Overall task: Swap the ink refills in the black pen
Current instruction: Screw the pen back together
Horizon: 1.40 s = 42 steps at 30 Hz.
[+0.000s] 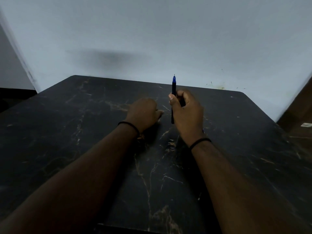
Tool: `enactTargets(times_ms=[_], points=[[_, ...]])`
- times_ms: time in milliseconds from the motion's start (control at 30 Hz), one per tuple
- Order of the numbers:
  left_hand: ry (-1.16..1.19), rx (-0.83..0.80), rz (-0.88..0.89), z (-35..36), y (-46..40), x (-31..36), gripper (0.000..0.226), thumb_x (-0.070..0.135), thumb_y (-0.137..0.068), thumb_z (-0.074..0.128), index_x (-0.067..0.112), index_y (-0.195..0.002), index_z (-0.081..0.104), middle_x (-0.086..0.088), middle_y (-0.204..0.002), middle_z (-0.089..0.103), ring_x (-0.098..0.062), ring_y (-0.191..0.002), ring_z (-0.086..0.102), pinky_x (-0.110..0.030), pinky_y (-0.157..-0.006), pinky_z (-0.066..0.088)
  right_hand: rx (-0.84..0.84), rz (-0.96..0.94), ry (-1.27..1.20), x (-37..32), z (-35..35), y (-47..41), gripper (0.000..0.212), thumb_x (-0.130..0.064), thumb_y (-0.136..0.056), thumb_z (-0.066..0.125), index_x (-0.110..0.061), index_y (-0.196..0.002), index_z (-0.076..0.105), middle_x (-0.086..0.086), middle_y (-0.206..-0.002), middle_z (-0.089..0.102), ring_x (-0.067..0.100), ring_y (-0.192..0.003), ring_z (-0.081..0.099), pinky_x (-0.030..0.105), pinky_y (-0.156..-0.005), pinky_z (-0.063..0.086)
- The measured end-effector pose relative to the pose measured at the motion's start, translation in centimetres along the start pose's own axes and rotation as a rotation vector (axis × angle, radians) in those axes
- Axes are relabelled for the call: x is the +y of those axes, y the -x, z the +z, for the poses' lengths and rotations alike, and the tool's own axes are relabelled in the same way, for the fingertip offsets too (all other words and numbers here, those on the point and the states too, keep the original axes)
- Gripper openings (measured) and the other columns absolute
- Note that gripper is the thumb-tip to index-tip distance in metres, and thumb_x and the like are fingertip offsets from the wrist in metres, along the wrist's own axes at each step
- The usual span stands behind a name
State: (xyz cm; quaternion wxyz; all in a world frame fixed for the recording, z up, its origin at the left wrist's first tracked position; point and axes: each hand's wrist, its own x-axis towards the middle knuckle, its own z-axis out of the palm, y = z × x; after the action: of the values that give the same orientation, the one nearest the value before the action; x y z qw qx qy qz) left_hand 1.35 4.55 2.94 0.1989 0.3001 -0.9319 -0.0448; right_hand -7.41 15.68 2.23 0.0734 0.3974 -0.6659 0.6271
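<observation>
My right hand grips the black pen upright above the dark table. The pen's blue tip section points up, its lower end shows below my thumb. My left hand lies on the table just left of the pen, knuckles up, fingers curled under; whether it holds anything is hidden. No loose refill is visible.
A pale wall stands right behind the table's far edge. A brown piece of furniture stands at the right edge of the table. The dark marbled tabletop stretches out on both sides of my arms.
</observation>
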Motion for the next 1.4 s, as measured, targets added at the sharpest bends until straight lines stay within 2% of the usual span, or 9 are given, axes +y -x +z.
enactTargets(times_ms=[133, 300, 433, 633, 1033, 1167, 1233, 1300, 1400], points=[[0.610, 0.215, -0.080, -0.4, 0.2, -0.6, 0.041, 0.038, -0.098, 0.055, 0.011, -0.069, 0.067, -0.005, -0.059, 0.062, -0.014, -0.050, 0.055, -0.027, -0.053, 0.045, -0.015, 0.002, -0.003, -0.3, 0.0, 0.2, 0.009, -0.032, -0.095, 0.064, -0.023, -0.094, 0.067, -0.012, -0.075, 0.064, -0.005, -0.067, 0.057, 0.006, -0.059, 0.041], [1.150, 0.482, -0.454, -1.2, -0.2, -1.1, 0.041, 0.031, -0.097, 0.059, 0.018, -0.058, 0.055, 0.013, -0.034, 0.044, 0.000, -0.030, 0.038, -0.013, -0.035, 0.031, -0.233, 0.022, 0.087, -0.5, -0.5, 0.6, 0.024, -0.037, -0.092, 0.061, -0.024, -0.073, 0.065, -0.009, -0.060, 0.059, 0.000, -0.051, 0.048, 0.015, -0.049, 0.038], [1.438, 0.459, -0.597, -1.4, -0.2, -1.4, 0.038, 0.030, -0.096, 0.059, 0.015, -0.063, 0.050, 0.000, -0.054, 0.036, -0.012, -0.044, 0.025, -0.022, -0.038, 0.025, -0.449, -0.033, 0.287, -0.8, -0.3, 1.0, 0.024, -0.036, -0.090, 0.060, -0.022, -0.070, 0.066, -0.012, -0.052, 0.054, -0.001, -0.048, 0.048, 0.019, -0.050, 0.033], [1.566, 0.423, -0.671, -1.1, -0.4, -1.3, 0.035, 0.029, -0.097, 0.059, 0.013, -0.067, 0.050, 0.001, -0.050, 0.037, -0.010, -0.044, 0.026, -0.025, -0.042, 0.021, -0.477, -0.050, 0.339, -0.8, 0.1, 0.9, 0.024, -0.035, -0.090, 0.061, -0.026, -0.069, 0.063, -0.012, -0.056, 0.054, 0.004, -0.054, 0.050, 0.024, -0.054, 0.037], [1.636, 0.398, -0.602, -0.9, -0.3, -0.5, 0.039, 0.027, -0.098, 0.058, 0.012, -0.063, 0.049, 0.006, -0.037, 0.037, -0.009, -0.036, 0.029, -0.025, -0.040, 0.022, -0.467, -0.067, 0.356, -1.4, 0.7, 1.4, 0.030, -0.038, -0.097, 0.054, -0.018, -0.078, 0.064, 0.000, -0.066, 0.064, 0.018, -0.062, 0.060, 0.040, -0.061, 0.052], [1.619, 0.344, -0.514, -0.9, 0.0, -0.1, 0.034, 0.025, -0.099, 0.056, 0.009, -0.069, 0.057, 0.000, -0.050, 0.047, -0.015, -0.050, 0.033, -0.030, -0.048, 0.027, -0.417, -0.070, 0.411, -1.2, 0.9, 1.5, 0.028, -0.039, -0.099, 0.052, -0.020, -0.082, 0.062, -0.001, -0.070, 0.062, 0.015, -0.064, 0.058, 0.030, -0.054, 0.041], [1.610, 0.314, -0.476, -1.0, 0.2, 0.1, 0.030, 0.023, -0.100, 0.052, -0.002, -0.088, 0.064, -0.011, -0.069, 0.057, -0.015, -0.054, 0.038, -0.029, -0.050, 0.031, -0.385, -0.080, 0.423, -1.2, 0.8, 1.4, 0.024, -0.039, -0.099, 0.052, -0.021, -0.087, 0.063, -0.002, -0.073, 0.060, 0.014, -0.066, 0.056, 0.029, -0.054, 0.037], [1.586, 0.291, -0.444, -1.1, 0.3, 0.1, 0.035, 0.022, -0.102, 0.049, -0.009, -0.110, 0.062, -0.021, -0.090, 0.061, -0.014, -0.055, 0.042, -0.027, -0.050, 0.034, -0.343, -0.098, 0.454, -1.2, 0.6, 1.3, 0.022, -0.038, -0.099, 0.053, -0.020, -0.093, 0.063, -0.003, -0.077, 0.060, 0.016, -0.069, 0.055, 0.032, -0.058, 0.041], [1.577, 0.281, -0.391, -1.1, 0.4, 0.4, 0.036, 0.026, -0.101, 0.051, -0.006, -0.112, 0.064, -0.021, -0.097, 0.066, -0.014, -0.055, 0.043, -0.026, -0.049, 0.035, -0.289, -0.105, 0.490, -1.1, 0.5, 1.2, 0.019, -0.037, -0.099, 0.055, -0.021, -0.098, 0.066, -0.002, -0.081, 0.063, 0.017, -0.075, 0.057, 0.034, -0.065, 0.046]])
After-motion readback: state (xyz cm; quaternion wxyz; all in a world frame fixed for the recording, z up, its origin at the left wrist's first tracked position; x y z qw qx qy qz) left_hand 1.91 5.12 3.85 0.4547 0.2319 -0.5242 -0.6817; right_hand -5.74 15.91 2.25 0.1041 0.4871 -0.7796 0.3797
